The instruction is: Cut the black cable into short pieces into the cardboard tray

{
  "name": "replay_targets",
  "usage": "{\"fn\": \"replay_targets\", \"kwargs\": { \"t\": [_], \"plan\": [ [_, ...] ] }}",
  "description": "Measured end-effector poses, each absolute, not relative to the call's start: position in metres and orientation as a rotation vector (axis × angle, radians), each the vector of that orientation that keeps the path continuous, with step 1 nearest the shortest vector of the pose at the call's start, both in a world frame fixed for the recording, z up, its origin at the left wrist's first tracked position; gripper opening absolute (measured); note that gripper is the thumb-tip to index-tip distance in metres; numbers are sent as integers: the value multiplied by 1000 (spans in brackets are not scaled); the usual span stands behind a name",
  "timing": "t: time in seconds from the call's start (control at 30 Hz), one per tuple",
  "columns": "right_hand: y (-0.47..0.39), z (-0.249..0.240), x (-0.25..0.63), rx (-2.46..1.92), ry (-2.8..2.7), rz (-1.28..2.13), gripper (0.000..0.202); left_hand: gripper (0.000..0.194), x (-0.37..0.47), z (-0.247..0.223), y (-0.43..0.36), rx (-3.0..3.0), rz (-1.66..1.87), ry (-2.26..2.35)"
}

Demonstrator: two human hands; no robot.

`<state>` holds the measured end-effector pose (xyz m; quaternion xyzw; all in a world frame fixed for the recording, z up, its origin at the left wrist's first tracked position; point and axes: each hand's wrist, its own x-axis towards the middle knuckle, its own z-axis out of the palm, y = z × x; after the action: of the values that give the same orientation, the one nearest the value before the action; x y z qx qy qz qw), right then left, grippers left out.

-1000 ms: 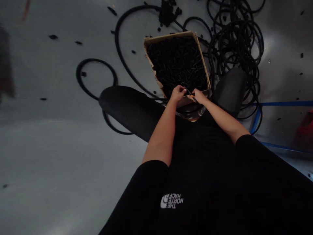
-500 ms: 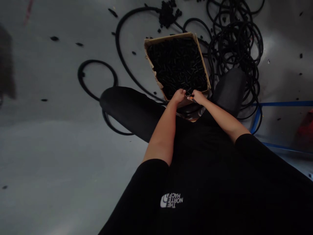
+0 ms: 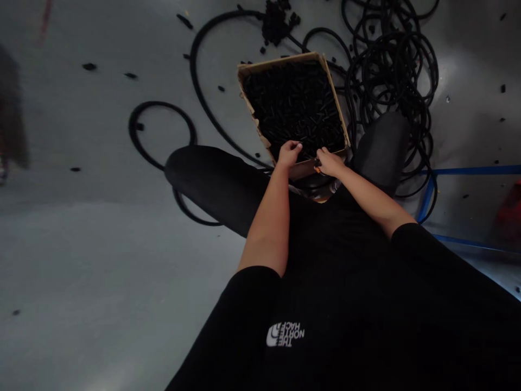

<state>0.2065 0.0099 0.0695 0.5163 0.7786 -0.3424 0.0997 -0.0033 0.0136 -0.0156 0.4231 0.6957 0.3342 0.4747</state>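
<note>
A cardboard box (image 3: 280, 61) filled with short black pieces (image 3: 295, 103) stands on the floor between my knees. My left hand (image 3: 289, 153) is over the box's near edge, its fingers pinched; whatever is between them is too small to make out. To its right, my right hand (image 3: 329, 162) is closed on a small tool with an orange part (image 3: 318, 169) at the same edge. The two hands are apart.
Tangled black hose (image 3: 394, 70) lies to the right of the box, and a looped hose (image 3: 194, 70) runs on the left. Scattered black bits (image 3: 89, 67) dot the grey floor. A blue frame (image 3: 472, 170) and a red object (image 3: 510, 214) are at the right.
My left hand has moved slightly left and up, away from my right hand. My right hand has turned a little, with the orange-marked tool still in it.
</note>
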Motion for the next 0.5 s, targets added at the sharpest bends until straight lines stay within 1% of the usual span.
{"fn": "replay_targets", "kwargs": {
  "t": [0.17,0.27,0.33,0.43,0.5],
  "plan": [
    [9,73,202,1537,2317,-1021,37,18,8,-10,13,982,797,1626],
    [12,70,201,1583,2291,-1068,35,17,8,-9,14,948,789,1721],
    [15,66,202,1642,2272,-1115,31,21,7,-9,13,956,762,1741],
    [17,59,204,1764,2214,-1258,27,28,8,-7,9,983,738,1668],
    [18,54,204,1838,2100,-1445,27,30,10,-6,6,968,739,1667]
  ]
}}
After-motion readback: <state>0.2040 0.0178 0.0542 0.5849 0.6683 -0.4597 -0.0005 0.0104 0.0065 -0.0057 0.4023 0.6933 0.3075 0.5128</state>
